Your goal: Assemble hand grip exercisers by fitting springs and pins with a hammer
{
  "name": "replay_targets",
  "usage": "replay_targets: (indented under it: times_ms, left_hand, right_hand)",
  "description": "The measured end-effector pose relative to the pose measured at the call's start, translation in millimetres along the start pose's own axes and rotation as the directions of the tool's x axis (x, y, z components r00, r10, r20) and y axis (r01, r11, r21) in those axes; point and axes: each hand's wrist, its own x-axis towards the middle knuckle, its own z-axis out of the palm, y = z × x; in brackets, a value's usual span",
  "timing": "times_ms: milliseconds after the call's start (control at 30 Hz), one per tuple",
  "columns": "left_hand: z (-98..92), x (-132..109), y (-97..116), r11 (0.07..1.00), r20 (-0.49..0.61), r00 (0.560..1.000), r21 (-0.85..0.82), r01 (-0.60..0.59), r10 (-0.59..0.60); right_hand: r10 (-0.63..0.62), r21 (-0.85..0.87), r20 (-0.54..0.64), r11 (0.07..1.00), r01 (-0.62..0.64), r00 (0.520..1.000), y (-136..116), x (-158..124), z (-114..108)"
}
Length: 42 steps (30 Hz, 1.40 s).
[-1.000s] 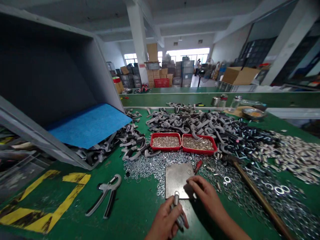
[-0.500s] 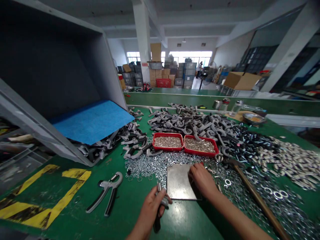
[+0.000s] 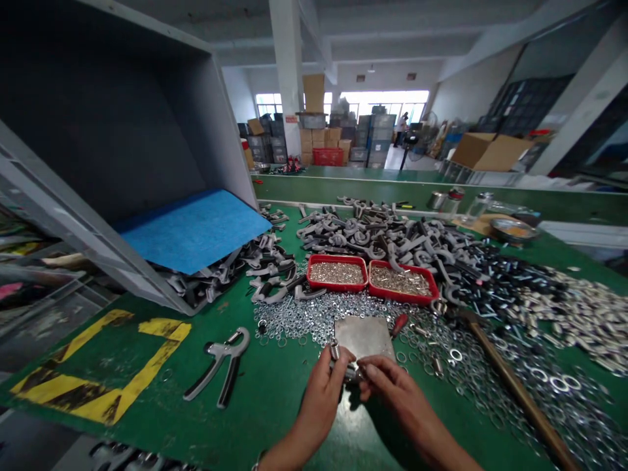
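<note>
My left hand (image 3: 321,399) is closed around a grey hand-grip part, with a coiled metal spring (image 3: 335,350) standing up above the fingers. Close against it, my right hand (image 3: 395,392) pinches at the part's right end; whatever small piece is between its fingertips is hidden. Both hands are over the near edge of a flat metal plate (image 3: 360,332). A red-handled tool (image 3: 400,324) lies at the plate's right side. Off to the left, a hand gripper (image 3: 223,363) with black-and-grey handles and a spring rests on the green table.
Two red trays (image 3: 337,286) of small metal pieces stand behind loose washers (image 3: 294,319). Grey handles (image 3: 373,232) are heaped farther back. A hammer (image 3: 515,386) lies at right, near pale cylindrical pieces (image 3: 583,314). A large grey crate (image 3: 230,131) stands tilted at left.
My right hand has come from the plate's right side toward me and now meets my left hand. The left hand has lifted the part slightly up and right. The red handle is now uncovered.
</note>
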Motion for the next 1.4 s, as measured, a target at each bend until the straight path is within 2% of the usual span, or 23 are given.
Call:
replay_targets:
  times_ms: [100,233,333,433,533,600,633,667,733,800,867,933,1000,1067,1133,1200,1233,1300,1400]
  left_hand:
    - [6.4,-4.0,-0.8,0.997,-0.004,1.0,0.068,-0.03,0.031]
    - [10.2,-8.7,-1.4,0.991,-0.017,0.998,0.119,-0.054,0.057]
    - [10.2,-10.8,-3.4,0.985,-0.032,0.995,0.152,-0.086,0.091]
    - [10.8,-12.1,-4.5,0.983,-0.046,0.995,0.161,-0.084,0.092]
    - [12.4,-13.2,-1.9,0.99,-0.053,0.997,0.128,-0.051,0.059]
    - [13.5,-14.2,0.9,0.995,-0.063,0.998,0.099,-0.025,0.031]
    - [13.9,-14.8,2.2,0.996,-0.064,0.998,0.084,-0.011,0.016]
    - [14.0,-15.4,3.0,0.998,-0.059,0.998,0.069,0.002,0.002]
    - [13.2,-16.8,3.3,0.999,-0.035,0.999,0.045,0.025,-0.023]
    - [11.1,-17.9,1.8,0.998,-0.004,0.999,0.027,0.052,-0.052]
    - [8.7,-18.5,-1.0,0.997,0.012,0.997,0.008,0.076,-0.076]
    - [7.0,-18.6,-3.9,0.997,0.019,0.996,-0.01,0.083,-0.083]
    - [6.5,-18.7,-6.2,0.996,0.026,0.996,-0.032,0.081,-0.08]
    - [6.8,-19.5,-7.8,0.993,0.037,0.995,-0.073,0.094,-0.091]
    - [7.1,-21.0,-9.2,0.982,0.065,0.99,-0.134,0.135,-0.128]
    - [7.3,-22.6,-10.6,0.961,0.102,0.98,-0.204,0.188,-0.17]
    - [7.4,-23.2,-11.3,0.947,0.115,0.975,-0.243,0.212,-0.188]
    - [7.8,-23.9,-12.5,0.91,0.121,0.971,-0.34,0.237,-0.207]
    - [8.4,-24.3,-13.5,0.843,0.111,0.97,-0.48,0.242,-0.215]
  right_hand:
    - [0.052,0.183,0.022,0.982,-0.055,0.998,11.7,1.1,9.7]
    - [0.101,0.328,0.076,0.937,-0.121,0.992,14.4,4.2,8.5]
    - [0.132,0.401,0.142,0.898,-0.179,0.981,14.4,0.3,7.4]
    - [0.152,0.402,0.162,0.892,-0.206,0.975,15.4,-5.0,7.9]
    - [0.1,0.282,0.14,0.95,-0.136,0.985,16.1,-9.2,8.7]
    - [-0.016,0.073,0.051,0.997,0.012,0.999,15.5,-12.4,8.3]
    - [-0.107,-0.081,0.009,0.991,0.107,0.994,14.7,-14.3,7.5]
    - [-0.209,-0.247,-0.004,0.948,0.201,0.978,13.8,-16.2,6.3]
    - [-0.375,-0.512,0.073,0.781,0.358,0.924,11.9,-19.3,3.3]
    - [-0.434,-0.622,0.184,0.644,0.446,0.882,11.9,-20.6,1.2]
    - [-0.412,-0.643,0.189,0.634,0.429,0.892,16.1,-20.1,1.7]
    - [-0.335,-0.617,0.105,0.717,0.326,0.936,25.2,-19.5,4.4]
    - [-0.297,-0.595,0.019,0.764,0.25,0.955,37.4,-20.6,6.8]
    - [-0.376,-0.645,0.022,0.703,0.301,0.926,48.3,-23.6,6.6]
    - [-0.476,-0.722,0.123,0.559,0.407,0.871,53.7,-27.5,4.1]
    - [-0.491,-0.761,0.221,0.453,0.464,0.843,51.7,-30.6,2.3]
    - [-0.475,-0.769,0.241,0.439,0.465,0.846,48.4,-31.3,2.6]
    - [-0.41,-0.758,0.216,0.501,0.417,0.886,39.7,-31.3,6.1]
    - [-0.257,-0.652,0.132,0.705,0.279,0.957,28.5,-29.7,15.5]
